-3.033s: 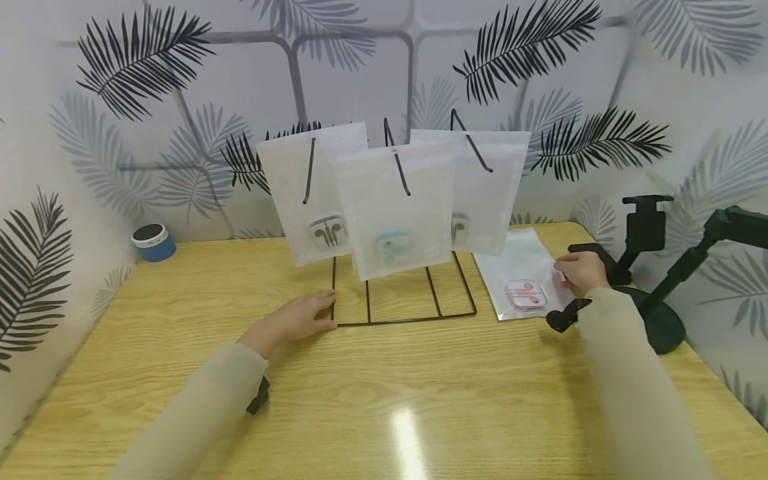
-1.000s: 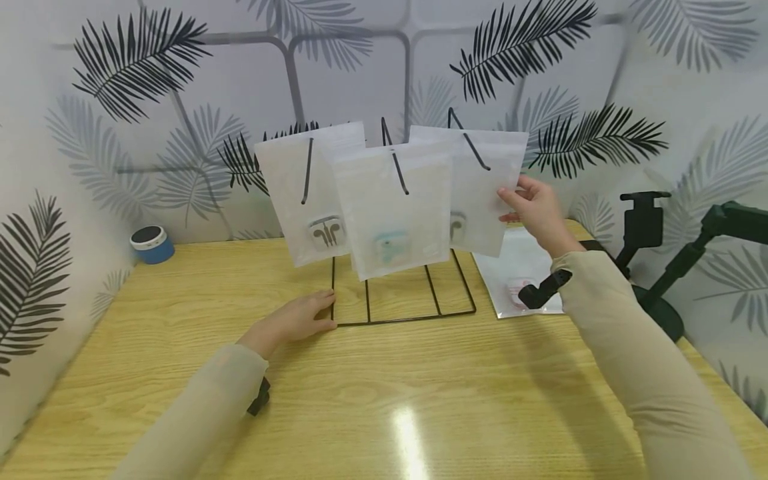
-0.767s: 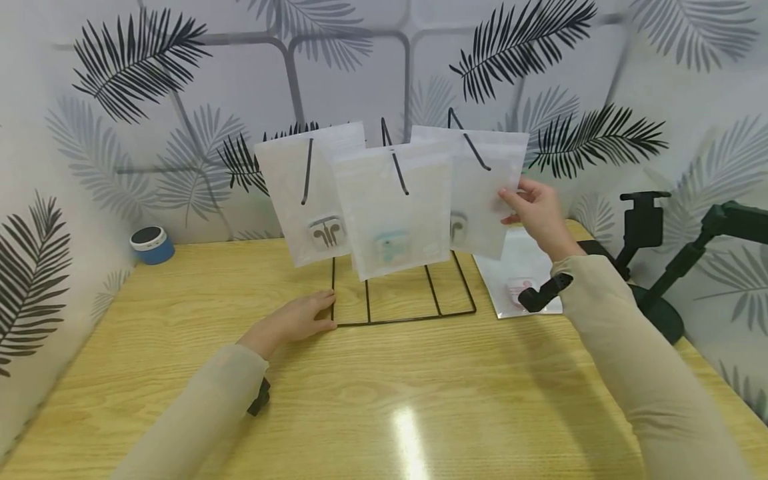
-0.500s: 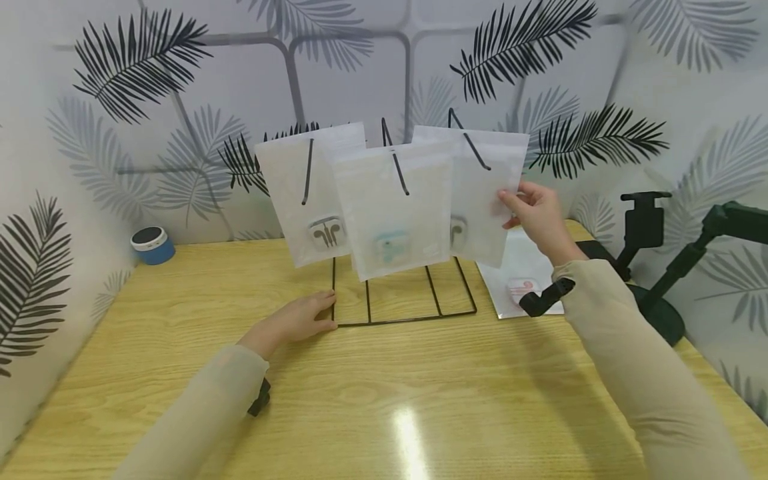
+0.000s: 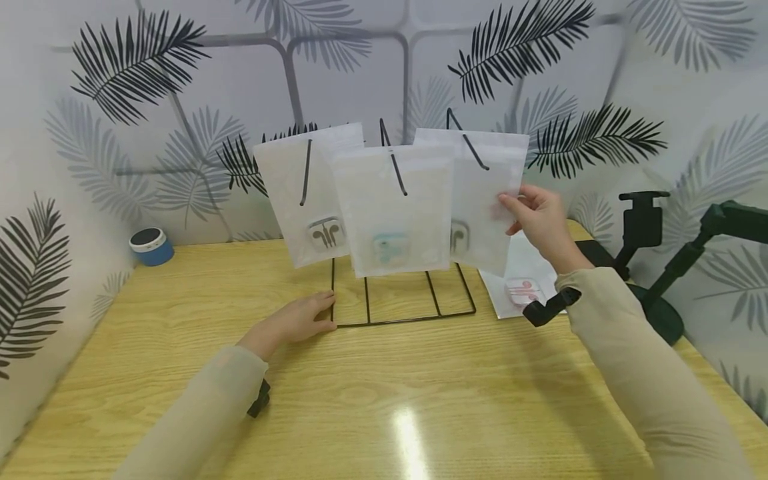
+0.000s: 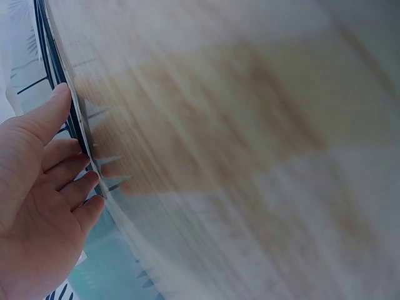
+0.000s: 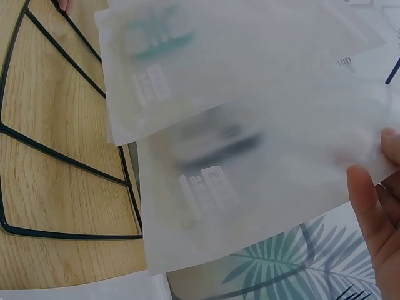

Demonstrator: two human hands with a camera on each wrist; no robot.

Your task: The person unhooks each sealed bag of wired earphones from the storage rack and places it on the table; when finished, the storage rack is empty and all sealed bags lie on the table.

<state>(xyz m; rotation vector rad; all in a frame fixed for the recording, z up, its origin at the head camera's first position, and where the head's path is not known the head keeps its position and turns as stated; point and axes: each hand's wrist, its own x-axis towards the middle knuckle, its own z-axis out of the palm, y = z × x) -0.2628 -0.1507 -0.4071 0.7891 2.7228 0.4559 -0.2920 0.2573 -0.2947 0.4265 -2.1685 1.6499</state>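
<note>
Three frosted zip bags hang from hooks of a black wire rack (image 5: 403,323). The left bag (image 5: 288,173) shows grey earphones, and the middle bag (image 5: 393,200) a light blue-green set. My right hand (image 5: 543,220) pinches the right edge of the right bag (image 5: 489,193), thumb in front. A dark-edged earphone case (image 7: 219,150) shows through that bag in the right wrist view. My left hand (image 5: 291,320) rests at the left front corner of the rack's base. In the left wrist view its thumb and fingertips (image 6: 59,94) touch the wire, the fingers mostly straight.
Another bag (image 5: 492,293) with a red earphone case (image 5: 525,292) lies on the wooden table (image 5: 372,387), right of the rack. A black and green stand (image 5: 666,320) is at the far right. A blue and white round speaker (image 5: 152,247) sits back left.
My right hand has gone from the bag on the table up to the hanging right bag and pinched its edge. That bag's lower end now hangs lower in view. My left hand stays put.
</note>
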